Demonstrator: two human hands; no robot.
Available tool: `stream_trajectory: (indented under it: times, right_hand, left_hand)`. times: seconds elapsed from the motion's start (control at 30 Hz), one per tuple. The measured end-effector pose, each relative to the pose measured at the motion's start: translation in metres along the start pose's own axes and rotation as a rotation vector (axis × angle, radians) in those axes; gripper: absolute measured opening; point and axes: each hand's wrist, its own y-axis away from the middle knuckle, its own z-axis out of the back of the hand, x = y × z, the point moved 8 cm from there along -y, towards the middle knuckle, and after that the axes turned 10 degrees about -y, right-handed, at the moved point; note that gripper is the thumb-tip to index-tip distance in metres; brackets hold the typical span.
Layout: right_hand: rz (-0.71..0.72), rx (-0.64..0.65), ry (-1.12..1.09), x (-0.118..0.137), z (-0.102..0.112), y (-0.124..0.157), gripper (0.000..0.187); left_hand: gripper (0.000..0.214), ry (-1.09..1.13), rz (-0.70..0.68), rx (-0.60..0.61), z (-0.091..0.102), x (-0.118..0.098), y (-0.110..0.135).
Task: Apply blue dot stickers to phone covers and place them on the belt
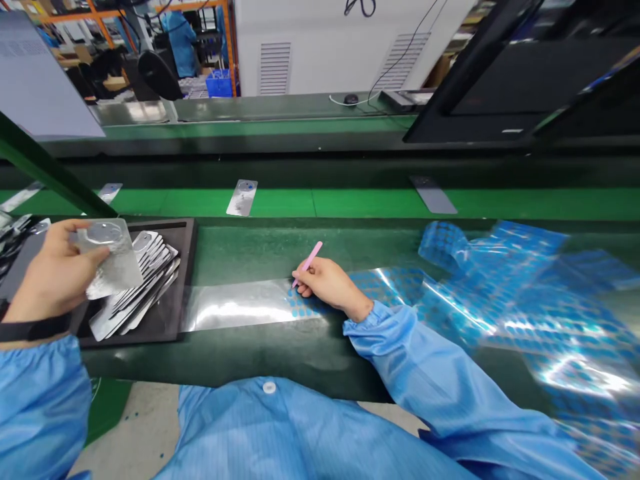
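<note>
Silver metal plate (113, 263), thin and bearing a round inset, held at about 10 o'clock in the left hand (57, 270). Its fingers (75, 230) close narrowly behind the plate, with the thumb across its lower face; the long axis tilts across the palm. Just below and beside the held piece, a black tray (187, 260) carries a fanned stack of similar plates (143, 283). The right hand (325, 283), at about 12 to 1 o'clock and well apart from the held plate, pinches pink tweezers (309, 263), their tips angled down at blue-dotted clear film (525, 313). That film spreads towards 2 to 3 o'clock and meets a silver foil strip (235, 307) lying towards the tray along the green counter (260, 360). The left hand is the nearer to the plate. Beyond, at 12 o'clock, further metal plates (242, 197) lie on a green conveyor belt (350, 203).
</note>
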Motion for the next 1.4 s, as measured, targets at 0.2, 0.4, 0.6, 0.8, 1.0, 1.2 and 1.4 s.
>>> stream_trajectory:
  times: [0.2, 0.4, 0.6, 0.8, 1.0, 1.2, 1.4]
  right_hand:
    - [-0.019, 0.03, 0.025, 0.001, -0.002, 0.0, 0.017]
    - [-0.011, -0.024, -0.019, -0.002, 0.004, -0.001, 0.015]
    - [-0.004, -0.013, -0.067, -0.003, 0.006, 0.0, 0.015]
    - [-0.068, -0.061, -0.143, -0.003, 0.01, 0.004, 0.015]
    - [-0.048, -0.067, -0.101, -0.003, 0.011, 0.006, 0.013]
    - [-0.086, -0.069, -0.129, -0.003, 0.009, 0.009, 0.014]
    - [-0.088, -0.061, -0.117, -0.006, 0.009, 0.007, 0.015]
  left_hand:
    - [0.04, 0.369, -0.145, 0.369, -0.032, -0.065, 0.109]
    - [0.025, 0.387, -0.377, 0.609, -0.134, -0.102, 0.189]
    - [0.021, 0.241, -0.482, 0.488, -0.15, -0.103, 0.181]
    - [0.023, 0.121, -0.498, 0.491, -0.15, -0.104, 0.169]
    - [0.025, 0.08, -0.498, 0.485, -0.15, -0.101, 0.163]
    - [0.025, 0.095, -0.486, 0.492, -0.15, -0.101, 0.158]
    - [0.025, 0.097, -0.484, 0.488, -0.151, -0.1, 0.157]
